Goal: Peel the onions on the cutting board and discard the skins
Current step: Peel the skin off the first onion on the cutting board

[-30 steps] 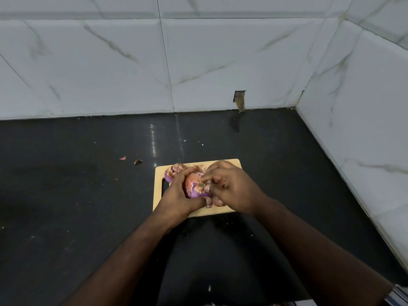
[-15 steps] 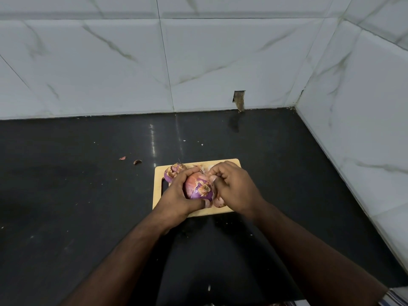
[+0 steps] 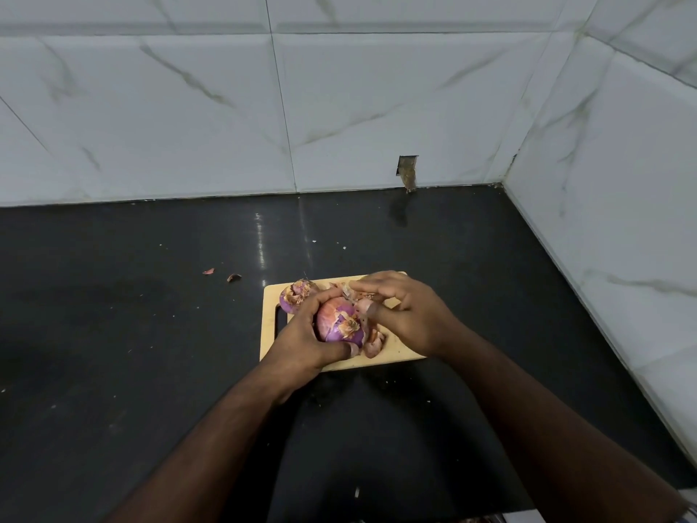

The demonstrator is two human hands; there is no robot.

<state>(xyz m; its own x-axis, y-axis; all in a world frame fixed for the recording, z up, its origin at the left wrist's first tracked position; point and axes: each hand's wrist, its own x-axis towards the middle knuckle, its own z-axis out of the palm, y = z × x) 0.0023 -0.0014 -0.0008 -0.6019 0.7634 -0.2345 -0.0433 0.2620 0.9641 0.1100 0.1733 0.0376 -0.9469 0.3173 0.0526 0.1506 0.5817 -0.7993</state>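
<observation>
A purple onion (image 3: 339,322) with torn papery skin sits over the small wooden cutting board (image 3: 269,322). My left hand (image 3: 301,339) grips it from the left, thumb underneath. My right hand (image 3: 405,315) is just right of the onion, index finger and thumb pinching a thin strip of skin (image 3: 349,292) above it. A second onion (image 3: 296,295), partly peeled, lies at the board's back left corner. Loose skins (image 3: 373,345) lie on the board beneath my hands.
The board lies on a black countertop (image 3: 132,334) in a corner of white marble-tiled walls (image 3: 622,220). Two skin scraps (image 3: 222,274) lie on the counter left of the board. A small hole (image 3: 407,171) shows in the back wall.
My right hand has drawn away from the onion to the right and up, pulling a strip of skin off it. The left hand keeps holding the onion, which has turned slightly.
</observation>
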